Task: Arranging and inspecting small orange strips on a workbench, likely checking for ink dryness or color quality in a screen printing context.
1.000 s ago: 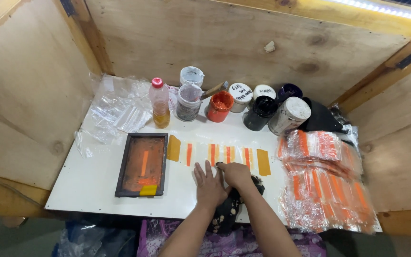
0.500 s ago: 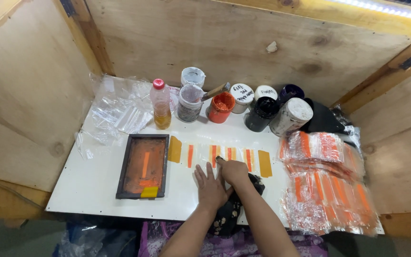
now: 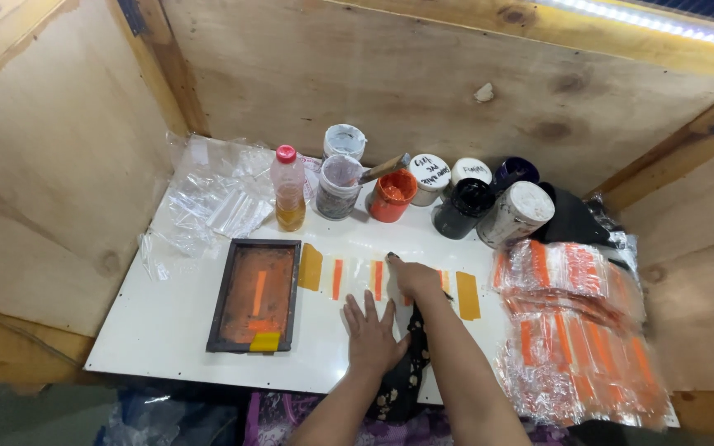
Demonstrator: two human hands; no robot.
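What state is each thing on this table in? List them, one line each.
Left hand: flat on the white table, fingers spread.
Right hand: fingertip pressed on a clear bag with an orange stripe.
Printing frame: lying flat, orange ink on its mesh.
Plastic bottle: upright, red cap on.
Orange paint jar: open.
Black jar: lid on.
Printed bags: stacked at right.
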